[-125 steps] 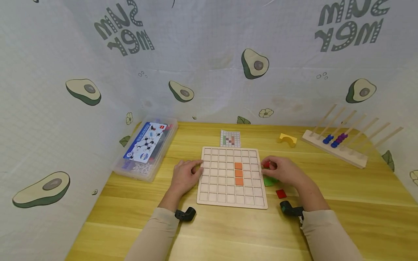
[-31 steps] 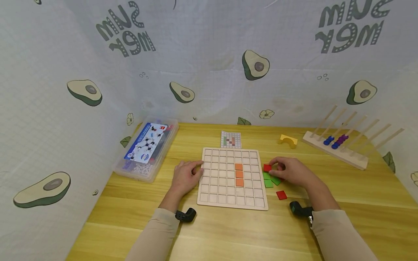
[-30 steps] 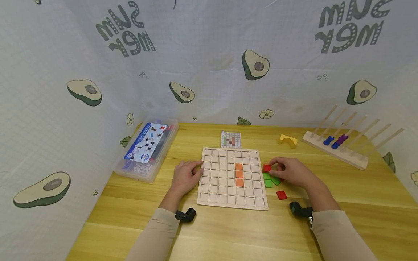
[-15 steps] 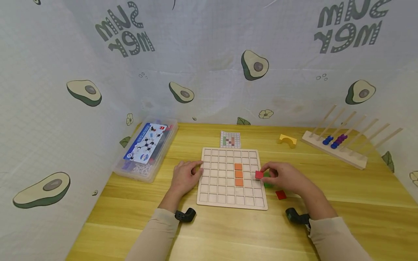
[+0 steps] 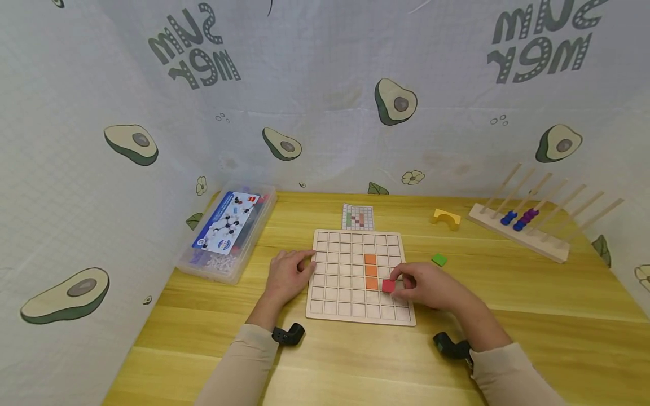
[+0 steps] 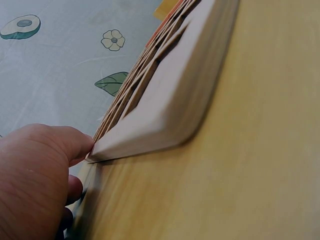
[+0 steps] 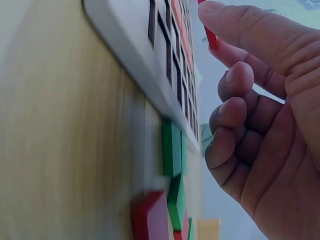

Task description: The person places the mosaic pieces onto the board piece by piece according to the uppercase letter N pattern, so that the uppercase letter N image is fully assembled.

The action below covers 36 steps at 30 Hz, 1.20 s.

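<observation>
My right hand (image 5: 426,287) pinches a red square tile (image 5: 388,286) between thumb and forefinger. It hovers over the right part of the wooden grid board (image 5: 335,280), right of the lowest of three orange tiles (image 5: 372,271) set in one column. In the right wrist view the same red tile is seen edge-on, the other fingers loosely curled below it. Thumb and fingers of my left hand (image 5: 286,276) touch the board's left edge, relaxed and spread. Under the right hand, green tiles (image 7: 171,149) and another red tile (image 7: 151,220) lie beside the board; the head view hides most of them.
Behind the board lies a printed grid card (image 5: 358,217) with coloured squares. A plastic box (image 5: 228,225) stands at left. Farther right are a green tile (image 5: 439,259), a yellow arch block (image 5: 447,217) and a peg rack (image 5: 518,232) with blue and purple beads.
My right hand has picked up the red tile from the pile beside the board and carried it left and nearer, over the board. The left hand stays still.
</observation>
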### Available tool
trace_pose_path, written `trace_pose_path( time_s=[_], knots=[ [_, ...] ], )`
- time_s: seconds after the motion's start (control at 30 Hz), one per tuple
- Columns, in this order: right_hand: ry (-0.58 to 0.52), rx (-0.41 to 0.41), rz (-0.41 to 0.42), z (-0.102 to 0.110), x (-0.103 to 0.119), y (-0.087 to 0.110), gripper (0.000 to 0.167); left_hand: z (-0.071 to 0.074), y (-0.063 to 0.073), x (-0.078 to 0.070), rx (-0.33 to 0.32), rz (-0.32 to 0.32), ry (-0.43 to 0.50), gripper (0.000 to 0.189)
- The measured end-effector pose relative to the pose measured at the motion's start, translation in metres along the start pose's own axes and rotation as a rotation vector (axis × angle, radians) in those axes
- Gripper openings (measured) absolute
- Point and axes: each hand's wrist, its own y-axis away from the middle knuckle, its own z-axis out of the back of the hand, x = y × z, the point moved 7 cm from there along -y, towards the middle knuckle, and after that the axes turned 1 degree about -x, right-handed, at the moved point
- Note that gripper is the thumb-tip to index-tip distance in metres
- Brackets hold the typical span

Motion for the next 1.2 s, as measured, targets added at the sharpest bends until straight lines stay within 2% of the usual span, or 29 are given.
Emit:
trace_pose_path(
  time_s=[0.3,0.5,1.0,1.2],
  knots=[
    [-0.003,0.042,0.072,-0.016,0.015,-0.002,0.021,0.001,0.000,-0.001,-0.004,-0.001,0.000,0.032],
    [0.021,0.048,0.088,-0.024,0.021,-0.003,0.019,0.001,0.000,0.000,-0.004,-0.003,0.001,0.032],
    [0.069,0.034,0.155,-0.029,0.030,-0.006,0.017,0.001,0.000,-0.001,-0.004,-0.007,0.011,0.031],
    [0.088,0.027,0.153,-0.030,0.029,-0.007,0.017,0.001,0.000,-0.001,-0.007,-0.010,0.008,0.031]
  ],
)
